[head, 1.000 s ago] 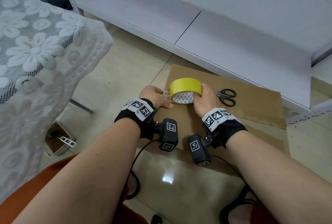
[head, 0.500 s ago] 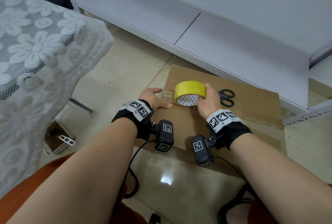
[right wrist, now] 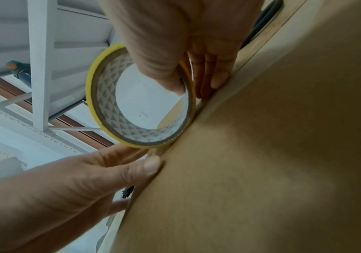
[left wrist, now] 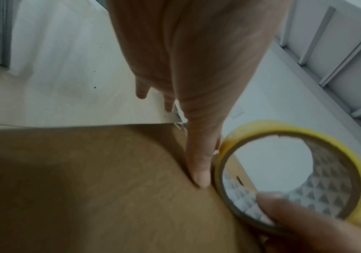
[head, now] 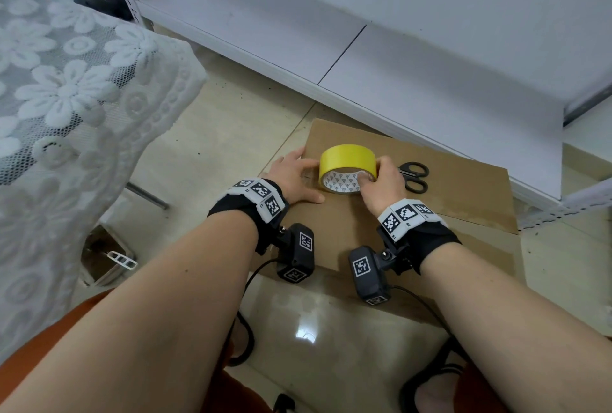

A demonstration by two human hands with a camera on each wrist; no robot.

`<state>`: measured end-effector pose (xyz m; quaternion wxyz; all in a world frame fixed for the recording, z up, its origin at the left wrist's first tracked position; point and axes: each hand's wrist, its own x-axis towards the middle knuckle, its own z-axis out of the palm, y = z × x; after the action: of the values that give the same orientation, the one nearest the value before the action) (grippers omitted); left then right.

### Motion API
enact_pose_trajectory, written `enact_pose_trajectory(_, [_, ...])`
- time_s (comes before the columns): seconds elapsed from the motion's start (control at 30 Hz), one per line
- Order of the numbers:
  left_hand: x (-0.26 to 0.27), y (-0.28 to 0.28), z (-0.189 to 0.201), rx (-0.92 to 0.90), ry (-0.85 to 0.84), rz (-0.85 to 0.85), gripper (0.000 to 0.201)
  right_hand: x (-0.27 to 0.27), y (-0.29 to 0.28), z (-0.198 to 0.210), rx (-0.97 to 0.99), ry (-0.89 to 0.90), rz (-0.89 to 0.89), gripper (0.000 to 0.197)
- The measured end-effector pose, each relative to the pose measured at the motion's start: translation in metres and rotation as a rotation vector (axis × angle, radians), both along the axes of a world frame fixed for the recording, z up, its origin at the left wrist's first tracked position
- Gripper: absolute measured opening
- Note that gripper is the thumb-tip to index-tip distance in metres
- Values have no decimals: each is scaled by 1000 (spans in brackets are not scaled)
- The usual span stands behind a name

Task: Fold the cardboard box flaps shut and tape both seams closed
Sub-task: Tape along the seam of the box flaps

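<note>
Yellow tape roll [head: 347, 164] in right hand [head: 385, 185] grip; left hand [head: 293, 177] flat on cardboard box [head: 463, 187].

The tape roll [head: 347, 156] is bright yellow outside, its core printed with grey triangles on white. The cardboard box [head: 463, 187] is plain brown, the scissors [head: 414, 174] black. To the left, a white lace cloth [head: 66, 88] bears flowers.

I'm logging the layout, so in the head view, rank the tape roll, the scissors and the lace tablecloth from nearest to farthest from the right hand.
1. Tape roll: gripped by the right hand, standing on the cardboard box.
2. Scissors: lying on the box just beyond that hand, to its right.
3. Lace tablecloth: far off to the left, past the left hand.
</note>
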<state>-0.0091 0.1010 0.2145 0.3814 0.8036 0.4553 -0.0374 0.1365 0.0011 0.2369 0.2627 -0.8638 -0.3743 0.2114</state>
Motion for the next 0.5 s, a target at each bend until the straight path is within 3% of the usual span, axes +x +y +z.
enact_pose_trajectory(0.07, [3,-2,-1,54,20,38,83,0,2,-2,-42,-36,2,26])
enact_pose_trajectory(0.23, [3,-8,5,-14,57,112,75,3,9,-5,-180,-101,4,34])
enact_pose_trajectory(0.5, [1,-13,11,-68,48,184,71,9,6,3,-203,-34,71,23])
